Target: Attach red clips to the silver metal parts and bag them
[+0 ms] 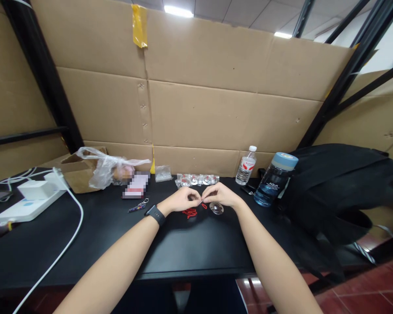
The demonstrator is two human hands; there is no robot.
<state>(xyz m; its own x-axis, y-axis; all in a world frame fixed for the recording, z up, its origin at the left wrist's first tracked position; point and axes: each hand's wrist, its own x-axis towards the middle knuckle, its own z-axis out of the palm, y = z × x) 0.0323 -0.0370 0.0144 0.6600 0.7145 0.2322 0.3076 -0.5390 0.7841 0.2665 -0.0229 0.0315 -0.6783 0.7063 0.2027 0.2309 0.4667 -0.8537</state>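
Observation:
Over the middle of the black table my left hand (182, 199), with a dark watch on its wrist, and my right hand (221, 194) meet at the fingertips. Both are closed in a pinch. A thin, pale small piece shows between the fingertips, too small to name. Just below, a small red cord loop (204, 206) hangs at my right fingertips. A bunch of red cords (190, 213) lies under my left hand. Beneath my right hand rests a round shiny disc (216, 208). Behind the hands lies a row of clear packets (196, 179) with round pieces inside.
A keychain (138, 206), a blurred-out box (136, 185) and a clear bag (163, 173) lie left of centre. A white power strip (32, 200) with cables is far left. Right stand a water bottle (246, 166), a blue-lidded bottle (275, 179) and a black backpack (334, 192).

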